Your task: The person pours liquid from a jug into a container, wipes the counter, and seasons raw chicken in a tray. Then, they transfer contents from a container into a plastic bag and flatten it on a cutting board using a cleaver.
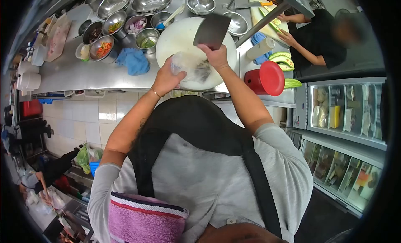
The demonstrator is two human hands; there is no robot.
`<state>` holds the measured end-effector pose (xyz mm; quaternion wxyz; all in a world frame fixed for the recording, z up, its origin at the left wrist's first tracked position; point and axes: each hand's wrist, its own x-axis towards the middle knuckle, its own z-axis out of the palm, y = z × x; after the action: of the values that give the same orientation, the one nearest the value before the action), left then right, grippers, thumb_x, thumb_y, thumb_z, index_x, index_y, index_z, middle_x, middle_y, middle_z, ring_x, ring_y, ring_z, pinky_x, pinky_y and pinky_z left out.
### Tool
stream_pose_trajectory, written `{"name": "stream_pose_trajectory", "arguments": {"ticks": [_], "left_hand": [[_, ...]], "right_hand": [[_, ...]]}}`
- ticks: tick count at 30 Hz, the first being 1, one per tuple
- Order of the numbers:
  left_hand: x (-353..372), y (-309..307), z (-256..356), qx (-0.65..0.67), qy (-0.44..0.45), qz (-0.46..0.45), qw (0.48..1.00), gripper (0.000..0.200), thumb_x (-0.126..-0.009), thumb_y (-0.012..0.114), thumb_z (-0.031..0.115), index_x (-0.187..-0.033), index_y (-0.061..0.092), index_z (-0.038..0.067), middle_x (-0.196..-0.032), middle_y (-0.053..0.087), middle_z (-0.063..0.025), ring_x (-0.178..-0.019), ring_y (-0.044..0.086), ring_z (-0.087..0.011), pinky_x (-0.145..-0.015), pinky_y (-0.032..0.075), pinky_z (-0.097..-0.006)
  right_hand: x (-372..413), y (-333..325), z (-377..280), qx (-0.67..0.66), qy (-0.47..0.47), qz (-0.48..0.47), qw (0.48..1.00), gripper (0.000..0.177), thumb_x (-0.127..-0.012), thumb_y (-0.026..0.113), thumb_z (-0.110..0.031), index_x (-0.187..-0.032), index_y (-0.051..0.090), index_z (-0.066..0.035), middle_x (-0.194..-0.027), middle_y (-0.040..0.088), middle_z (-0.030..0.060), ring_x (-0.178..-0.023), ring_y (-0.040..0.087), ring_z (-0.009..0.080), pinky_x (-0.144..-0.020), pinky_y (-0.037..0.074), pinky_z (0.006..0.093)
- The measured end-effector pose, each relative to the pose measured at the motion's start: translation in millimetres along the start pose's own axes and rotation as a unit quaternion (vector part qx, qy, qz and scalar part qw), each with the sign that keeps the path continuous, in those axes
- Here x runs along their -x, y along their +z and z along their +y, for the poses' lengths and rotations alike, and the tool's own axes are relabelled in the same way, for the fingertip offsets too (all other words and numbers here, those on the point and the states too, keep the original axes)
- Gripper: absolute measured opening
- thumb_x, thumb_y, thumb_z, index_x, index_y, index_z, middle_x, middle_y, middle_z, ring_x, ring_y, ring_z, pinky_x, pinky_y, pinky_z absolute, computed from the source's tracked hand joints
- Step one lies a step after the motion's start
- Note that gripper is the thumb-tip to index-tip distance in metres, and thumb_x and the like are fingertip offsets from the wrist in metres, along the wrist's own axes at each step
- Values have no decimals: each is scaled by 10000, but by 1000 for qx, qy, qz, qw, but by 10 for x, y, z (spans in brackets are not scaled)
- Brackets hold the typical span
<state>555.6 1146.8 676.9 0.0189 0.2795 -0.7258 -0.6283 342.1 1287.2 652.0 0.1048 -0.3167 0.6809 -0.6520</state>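
Observation:
Over a round white cutting board (177, 36), my right hand (217, 57) grips a cleaver (213, 31), its broad dark blade pointing up and away from me. My left hand (168, 78) is closed on the side of a clear plastic bag (184, 63) at the board's near part. Something dark and greyish (202, 71) shows in or beside the bag, below my right hand; I cannot make out what it is. A blue cloth (133, 61) lies left of the board.
Metal bowls of cut vegetables (103, 49) stand at the left, with larger bowls (151, 3) behind. A red container (265, 79) and a bottle (261, 49) sit at the right. Across the counter a co-worker's hands (285, 36) handle a long green vegetable (271, 21).

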Motion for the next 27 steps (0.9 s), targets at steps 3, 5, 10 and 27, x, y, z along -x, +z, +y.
{"name": "stream_pose_trajectory", "arguments": {"ticks": [3,5,10,27], "left_hand": [[-17,12,33,5,7,16,1000,898,-901,793,219,-1653,351,4,-1133,747,-200,-675,729,-217,-595,621,-336],[-19,5,46,-9,20,31,999,909,-901,792,218,-1657,340,-6,-1113,750,-199,-650,719,-210,-586,613,-332],[78,5,128,4,2,15,1000,899,-908,784,211,-1655,337,-14,-1113,748,-193,-629,706,-185,-570,608,-324],[21,-14,-33,93,6,-2,996,760,-922,682,68,-1625,401,-5,-1091,720,-142,-705,707,-169,-586,613,-316]], "right_hand": [[-167,-51,-4,7,91,0,996,244,-903,919,-221,-1014,840,-19,-899,822,49,-786,718,108,-736,569,296],[-66,-6,39,11,44,-7,999,246,-902,920,-220,-1015,839,-17,-897,822,49,-783,717,110,-733,569,294],[-127,-69,17,-35,81,41,995,230,-899,920,-197,-1000,827,-12,-855,811,28,-717,710,125,-687,566,300],[-62,-63,-320,-24,16,49,998,269,-894,924,-241,-967,815,-6,-798,768,15,-692,679,96,-627,529,279]]}}
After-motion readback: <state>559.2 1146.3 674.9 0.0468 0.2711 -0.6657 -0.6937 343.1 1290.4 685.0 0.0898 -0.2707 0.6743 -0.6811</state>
